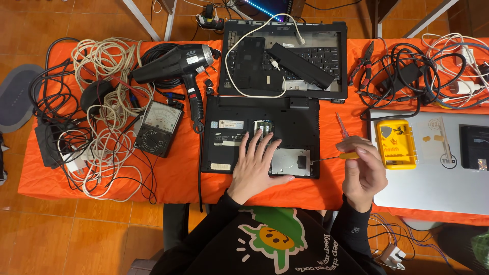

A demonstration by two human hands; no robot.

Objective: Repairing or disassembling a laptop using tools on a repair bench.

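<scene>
- My left hand lies flat, fingers spread, on the upturned black laptop near the table's front edge; it grips nothing.
- Its fingertips reach the open memory bay, and the thumb rests beside the silver drive at the laptop's front right corner.
- My right hand is curled shut around a yellow-handled screwdriver, pinching it between thumb and fingers just right of the laptop.
- The screwdriver's shaft points left, and its tip touches the drive's right edge.
- A red-handled screwdriver lies loose on the orange table, just above my right hand.
- A second laptop base with keyboard showing sits behind the first, at the back edge, carrying a black panel, a battery and a white cable.
- Left of the laptops I see a black hair dryer and an analogue meter, with tangled cables filling the left end.
- At the right end a silver laptop bears a yellow bit case; pliers and more cables lie behind it.
</scene>
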